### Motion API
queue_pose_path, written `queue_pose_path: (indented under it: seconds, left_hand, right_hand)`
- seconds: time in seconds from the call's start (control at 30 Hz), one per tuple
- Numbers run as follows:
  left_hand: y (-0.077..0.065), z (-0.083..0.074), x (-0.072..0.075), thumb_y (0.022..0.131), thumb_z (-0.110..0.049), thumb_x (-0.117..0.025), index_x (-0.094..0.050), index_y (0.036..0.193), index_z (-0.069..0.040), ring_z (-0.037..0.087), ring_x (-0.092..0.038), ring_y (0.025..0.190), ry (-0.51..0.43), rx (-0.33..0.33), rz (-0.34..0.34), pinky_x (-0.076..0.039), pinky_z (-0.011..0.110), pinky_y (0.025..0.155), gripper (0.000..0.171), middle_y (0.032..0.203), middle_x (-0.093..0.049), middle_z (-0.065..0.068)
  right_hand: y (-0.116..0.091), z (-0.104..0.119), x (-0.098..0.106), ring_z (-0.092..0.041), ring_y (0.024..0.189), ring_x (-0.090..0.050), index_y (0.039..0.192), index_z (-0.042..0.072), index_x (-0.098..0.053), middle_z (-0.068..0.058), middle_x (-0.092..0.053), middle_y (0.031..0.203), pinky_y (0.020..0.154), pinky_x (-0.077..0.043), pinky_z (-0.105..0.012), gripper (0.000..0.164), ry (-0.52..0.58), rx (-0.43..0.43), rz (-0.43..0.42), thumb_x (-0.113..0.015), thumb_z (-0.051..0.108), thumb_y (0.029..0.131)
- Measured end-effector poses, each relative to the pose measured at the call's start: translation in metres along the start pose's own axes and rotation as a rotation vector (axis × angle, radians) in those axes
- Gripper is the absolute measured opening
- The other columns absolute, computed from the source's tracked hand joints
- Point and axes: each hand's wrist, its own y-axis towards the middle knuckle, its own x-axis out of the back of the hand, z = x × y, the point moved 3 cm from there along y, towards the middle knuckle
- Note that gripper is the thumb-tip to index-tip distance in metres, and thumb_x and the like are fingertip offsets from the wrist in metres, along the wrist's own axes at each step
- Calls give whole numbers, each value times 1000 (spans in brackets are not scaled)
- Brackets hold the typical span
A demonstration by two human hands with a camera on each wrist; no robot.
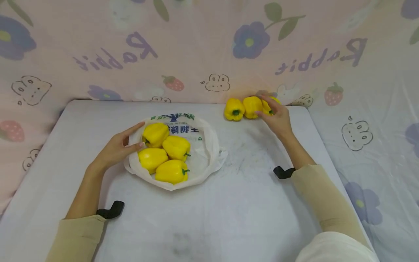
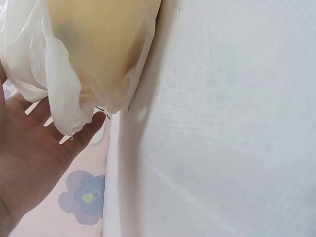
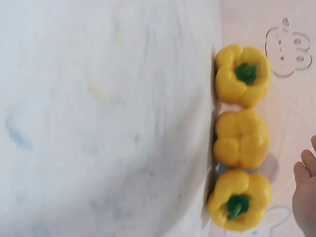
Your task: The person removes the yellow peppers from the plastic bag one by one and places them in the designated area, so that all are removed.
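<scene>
- Head view: table (image 1: 222, 222), its far edge a roll-off risk
- Bag (image 1: 214, 143), soft rim liable to sag if left hand (image 1: 115, 150), spread against it, slips
- Right hand (image 1: 279, 118), fingers parted, whose nudge could cause that roll
- Three loose peppers (image 1: 252, 107) along that edge, plus four bagged peppers (image 1: 175, 147)

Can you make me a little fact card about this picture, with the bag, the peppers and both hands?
Container: white plastic bag with blue and green print, mouth open
Inside it: four shiny yellow bell peppers in view
Outside it: three more yellow bell peppers, in a row along the far edge
Left hand: at the bag's rim
Right hand: by the row's right end, holding nothing
Surface: flat white table
Backdrop: pink patterned cloth
</scene>
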Motion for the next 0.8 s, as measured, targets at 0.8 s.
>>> queue_pose_path:
  seconds: [0.8]
  left_hand:
    - [0, 1, 2, 98, -32, -64, -28, 158, -27, 33, -49, 115, -8, -15, 19, -49, 29, 93, 70, 158, -33, 18]
  right_hand:
    - [-21, 54, -101, -26, 137, -47, 140, -2, -53, -16, -48, 149, 113, -38, -41, 63, 99, 200, 452, -77, -4, 82]
